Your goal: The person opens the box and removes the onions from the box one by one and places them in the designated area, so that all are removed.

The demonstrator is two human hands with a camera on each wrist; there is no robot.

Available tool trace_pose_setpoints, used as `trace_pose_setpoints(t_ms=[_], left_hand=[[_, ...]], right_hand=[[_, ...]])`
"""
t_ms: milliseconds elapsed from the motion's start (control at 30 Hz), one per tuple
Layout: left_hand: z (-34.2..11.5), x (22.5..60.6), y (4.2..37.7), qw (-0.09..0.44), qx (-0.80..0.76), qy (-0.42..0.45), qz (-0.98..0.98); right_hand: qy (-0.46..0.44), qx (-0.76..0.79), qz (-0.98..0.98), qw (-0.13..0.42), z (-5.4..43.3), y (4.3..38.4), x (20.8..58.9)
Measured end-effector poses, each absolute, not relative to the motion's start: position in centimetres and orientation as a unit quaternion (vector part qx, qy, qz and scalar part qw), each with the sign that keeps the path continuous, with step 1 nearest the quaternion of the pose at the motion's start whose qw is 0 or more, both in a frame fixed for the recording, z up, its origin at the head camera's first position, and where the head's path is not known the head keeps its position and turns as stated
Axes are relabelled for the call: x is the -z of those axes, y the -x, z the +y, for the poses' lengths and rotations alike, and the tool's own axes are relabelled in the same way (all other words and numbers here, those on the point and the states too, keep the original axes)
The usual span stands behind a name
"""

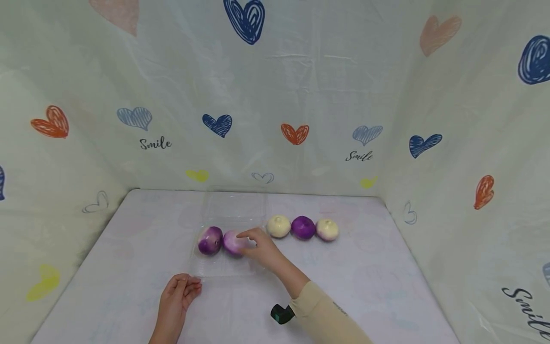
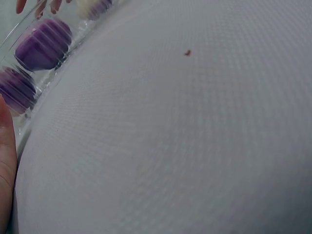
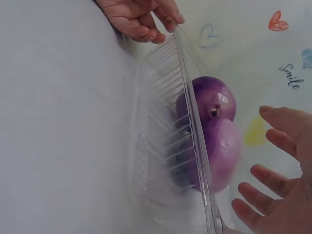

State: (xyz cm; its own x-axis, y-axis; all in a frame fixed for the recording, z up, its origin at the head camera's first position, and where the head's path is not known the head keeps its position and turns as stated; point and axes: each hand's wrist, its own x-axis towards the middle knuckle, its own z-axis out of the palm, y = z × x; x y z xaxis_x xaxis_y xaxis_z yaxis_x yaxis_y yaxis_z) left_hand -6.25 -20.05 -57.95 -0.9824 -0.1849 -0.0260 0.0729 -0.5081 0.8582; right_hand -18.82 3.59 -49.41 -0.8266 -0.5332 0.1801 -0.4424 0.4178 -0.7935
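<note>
Two onions sit side by side in a clear plastic container (image 1: 227, 270) on the table (image 1: 386, 286): dark purple onion (image 1: 210, 241) on the left, pale purple onion (image 1: 231, 242) on the right, touching each other. Lid (image 1: 234, 206) is folded back on the far side, lying open.

Right hand (image 1: 261, 248): at the pale purple onion, fingers spread, not gripping; right wrist view shows a gap between most fingers and the onion. It hides part of that onion's right side from the head camera. Forearm and beige sleeve (image 1: 326, 310) come in over the right edge of the container.

Left hand (image 1: 178, 289): at the near left corner, thumb and finger pinching the container rim.

Just beyond the right hand, outside the container, a close row on the table: left white onion (image 1: 279, 226), middle purple onion (image 1: 303, 228), right white onion (image 1: 327, 230). Left one is nearest the hand.

Ribbed container wall stands between the left wrist camera and the onions. Small dark object (image 1: 281, 314) by the sleeve, can't tell what. Reddish speck (image 2: 187, 52) on the table. Heart-print sheet (image 1: 326, 86) walls off back and sides.
</note>
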Motion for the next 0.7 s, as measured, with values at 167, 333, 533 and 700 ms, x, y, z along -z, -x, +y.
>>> trace_pose_setpoints(t_ms=[167,333,533,700], left_hand=[[-20.0,58.0,6.3,0.078,0.866,-0.054,-0.490],[-20.0,57.9,6.3,0.076,0.868,-0.051,-0.488],[-20.0,57.8,6.2,0.076,0.865,-0.051,-0.493],[-20.1,57.9,6.2,0.076,0.866,-0.049,-0.493]], right_hand=[[0.262,0.454,0.848,0.083,2.7,18.8,49.8],[0.246,0.438,0.861,0.073,1.8,19.0,50.1],[0.230,0.415,0.878,0.064,1.1,19.1,50.2],[0.227,0.403,0.885,0.057,0.8,19.2,50.4]])
